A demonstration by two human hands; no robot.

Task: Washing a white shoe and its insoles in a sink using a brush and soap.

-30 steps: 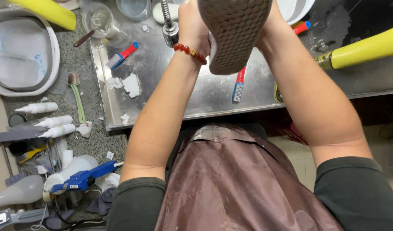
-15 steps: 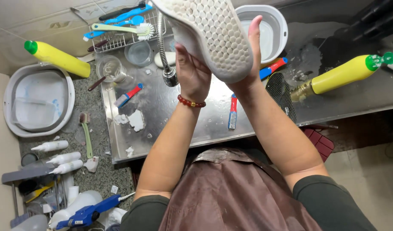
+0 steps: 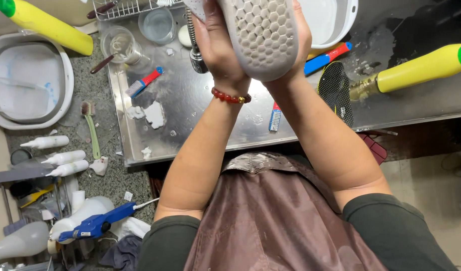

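Top centre of the frame: a grey-white shoe with a honeycomb-patterned rubber sole (image 3: 263,37), sole turned up toward the camera, gripped from both sides over the wet stainless-steel sink tray (image 3: 200,115). Left hand (image 3: 215,45), with a red bead bracelet (image 3: 231,96) on its wrist, wrapped round the shoe's left edge, fingers curled out of sight behind it. Right hand (image 3: 298,47) pressed flat against the shoe's right edge, palm on the sole rim. Both forearms rising from the bottom of the frame, over a shiny brown apron (image 3: 270,221).

Just left of the left hand, a metal spray tap head (image 3: 197,52) hanging down. On the tray, left of centre, a small brush with a blue and red handle (image 3: 144,82); lower down, white scraps of foam (image 3: 152,113). Below the right wrist, another blue and red brush (image 3: 275,118) lying upright in the picture. Right of the right forearm, a black perforated insole (image 3: 337,98), and beyond it a yellow squeeze bottle with a green cap (image 3: 421,68) lying on its side. Upper left corner, a second yellow bottle (image 3: 45,25), tilted, just above a white plastic basin (image 3: 30,85) on the speckled worktop (image 3: 90,165). Lower left, three white nozzle bottles (image 3: 60,156) side by side, and a blue-handled spray gun (image 3: 97,225).
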